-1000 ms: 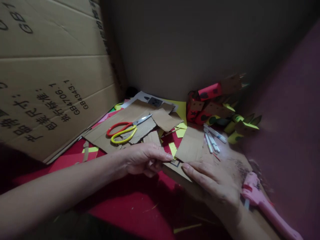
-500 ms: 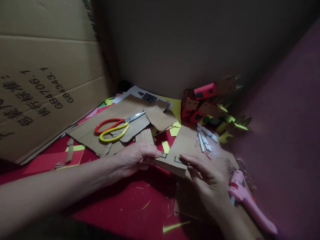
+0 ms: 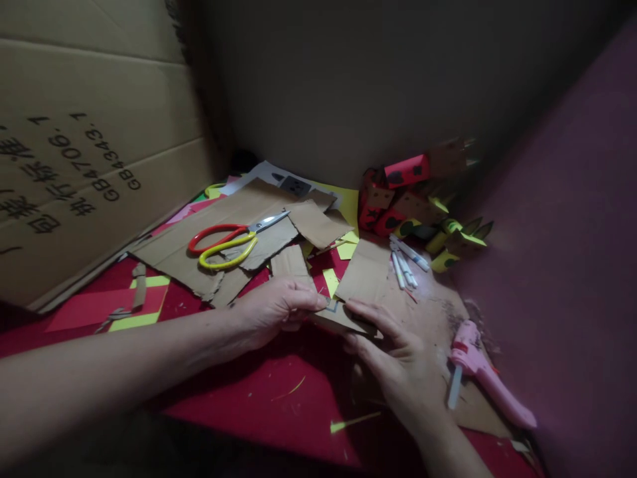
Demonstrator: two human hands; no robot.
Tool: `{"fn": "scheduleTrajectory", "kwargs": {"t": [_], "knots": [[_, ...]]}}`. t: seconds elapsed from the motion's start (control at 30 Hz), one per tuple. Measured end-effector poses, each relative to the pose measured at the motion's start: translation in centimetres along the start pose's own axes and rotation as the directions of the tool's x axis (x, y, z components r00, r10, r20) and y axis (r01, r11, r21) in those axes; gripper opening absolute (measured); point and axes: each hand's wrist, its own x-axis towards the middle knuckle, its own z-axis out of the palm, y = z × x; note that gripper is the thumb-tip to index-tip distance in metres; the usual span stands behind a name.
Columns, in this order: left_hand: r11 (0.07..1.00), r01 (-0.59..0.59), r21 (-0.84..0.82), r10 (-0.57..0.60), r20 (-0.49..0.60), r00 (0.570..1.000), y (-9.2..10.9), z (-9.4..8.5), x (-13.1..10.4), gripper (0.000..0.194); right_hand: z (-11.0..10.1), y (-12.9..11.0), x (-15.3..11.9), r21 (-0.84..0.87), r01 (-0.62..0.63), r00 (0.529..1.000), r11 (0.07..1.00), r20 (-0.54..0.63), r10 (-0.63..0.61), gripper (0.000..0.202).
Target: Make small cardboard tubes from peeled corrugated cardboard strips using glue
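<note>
Between my hands, above the red tabletop, is a small folded piece of cardboard with dark printed marks on its upper face. My left hand pinches its left end between thumb and fingers. My right hand grips the right end, fingers on top and thumb at the near edge, covering part of it. Just beyond my left hand, scissors with one red and one yellow handle lie on cardboard scraps, blades pointing to the far right.
A big printed cardboard box stands at the left. White markers lie right of centre, with red and yellow paper crafts behind them. A pink glue gun rests on cardboard at the right. Red paper lies at the left.
My right hand has shifted left along the cardboard piece, its fingers now over one printed mark and its thumb at the near edge. The piece's front face shows less. The view has shifted slightly.
</note>
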Motion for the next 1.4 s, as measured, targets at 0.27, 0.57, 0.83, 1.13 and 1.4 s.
{"fn": "scheduleTrajectory", "kwargs": {"t": [0.27,0.57,0.83,1.13,1.4], "knots": [[1.000,-0.016,0.009,0.016,0.007,1.000,-0.1,-0.4,-0.1,0.027,0.5,0.3,-0.1,0.059,-0.129,0.984,0.990,-0.118,0.135,0.034],[1.000,-0.003,-0.028,0.004,0.041,0.999,-0.5,-0.5,0.3,0.028,0.5,-0.2,0.3,0.293,-0.255,0.953,0.921,-0.084,0.291,0.020],[0.952,-0.109,0.286,0.090,0.077,0.993,-0.2,0.2,-0.6,0.015,0.5,1.1,0.9,0.543,-0.406,0.881,0.735,0.021,0.472,0.033],[0.943,0.012,0.332,0.009,-0.063,0.998,-0.5,0.1,-0.5,0.023,-6.8,-1.1,-4.0,-0.355,-0.354,0.776,0.865,-0.627,0.061,0.038],[0.889,-0.210,0.407,0.247,-0.039,0.968,-0.4,0.1,-0.6,0.017,-13.6,5.3,-8.0,-0.843,-0.453,0.891,0.290,-0.441,0.109,0.054]]}}
